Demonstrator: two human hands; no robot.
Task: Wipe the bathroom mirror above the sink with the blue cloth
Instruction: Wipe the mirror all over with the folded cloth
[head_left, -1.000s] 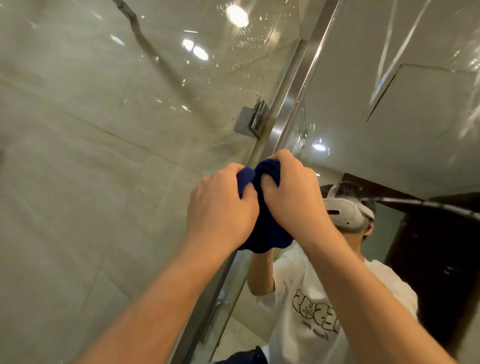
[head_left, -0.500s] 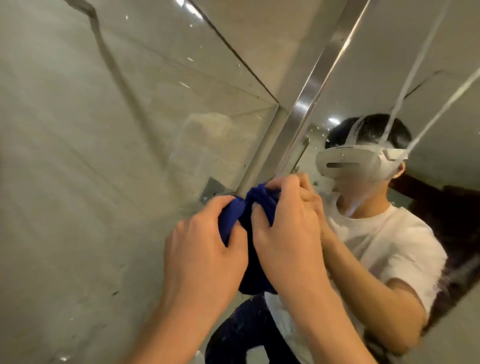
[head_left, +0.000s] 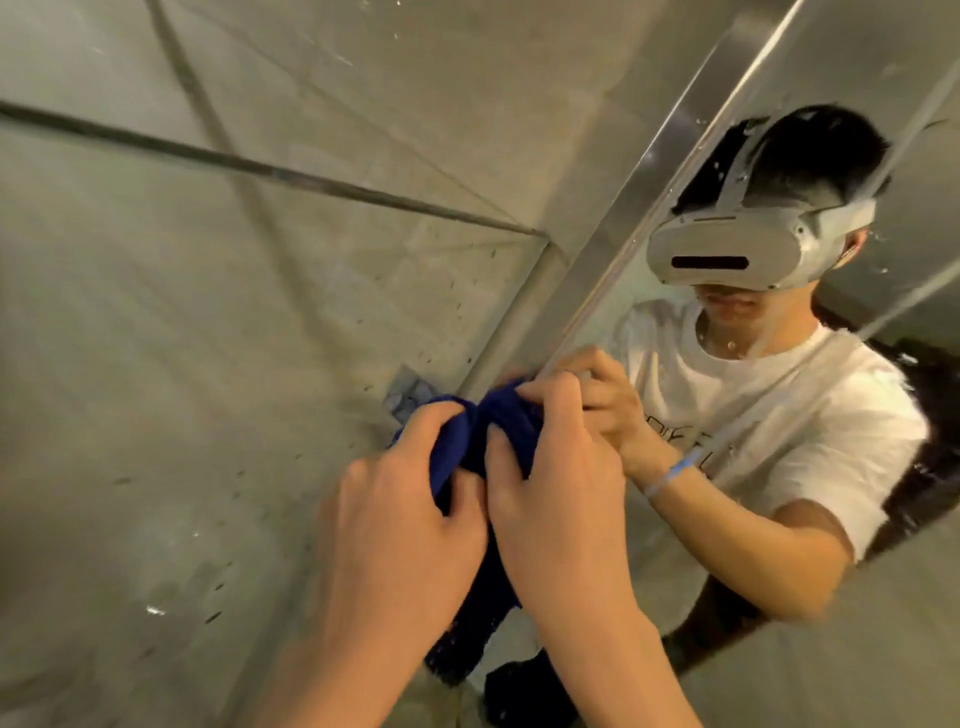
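Note:
A dark blue cloth (head_left: 498, 431) is bunched between both of my hands, pressed at the mirror's left edge. My left hand (head_left: 400, 525) grips its left part and my right hand (head_left: 561, 499) grips its right part, fingertips against the glass. The mirror (head_left: 649, 587) fills the right side and shows a person in a white T-shirt with a headset. A strip of cloth hangs down below my hands.
A metal frame strip (head_left: 639, 208) runs diagonally along the mirror's left edge. Left of it is a glass panel (head_left: 234, 312) with water spots and a small metal clamp (head_left: 405, 392), over grey wall tiles.
Both hands with the cloth have slid down along the mirror's left edge, and my view has tilted lower, so the reflection of the person now sits higher and larger.

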